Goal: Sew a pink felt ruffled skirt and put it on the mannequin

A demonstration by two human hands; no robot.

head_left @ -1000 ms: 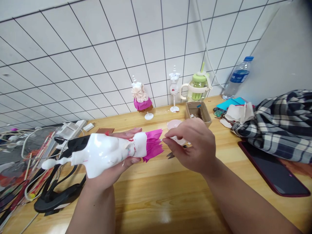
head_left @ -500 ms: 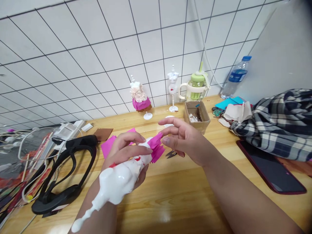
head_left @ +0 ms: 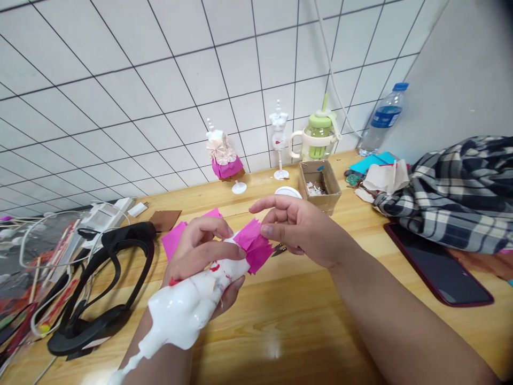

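Observation:
My left hand point(head_left: 200, 251) is closed around a small white dress form point(head_left: 186, 307), tilted with its knobbed neck toward the lower left. Red marks show on its white body. Pink crepe paper point(head_left: 254, 248) lies in layers around the form's far end, under my left fingertips. At the paper's right edge, my right hand point(head_left: 298, 230) has its thumb against the paper, with the index finger stretched out above and the other fingers curled. Behind the right hand lie small dark scissors point(head_left: 279, 249), partly hidden. More pink paper point(head_left: 173, 240) lies left of my left hand.
At the back stand a pink-skirted dress form point(head_left: 224, 160), a bare dress form point(head_left: 279, 133), a green cup point(head_left: 319, 136), a cardboard box point(head_left: 320, 199) and a bottle point(head_left: 382, 120). A black headset frame point(head_left: 108, 289) lies left; a phone point(head_left: 438, 267) and plaid cloth point(head_left: 460, 192) lie right.
The pink paper now spreads flatter over the form's end. My right index finger has lifted away from it, while the thumb stays at its edge. The camera view has shifted slightly.

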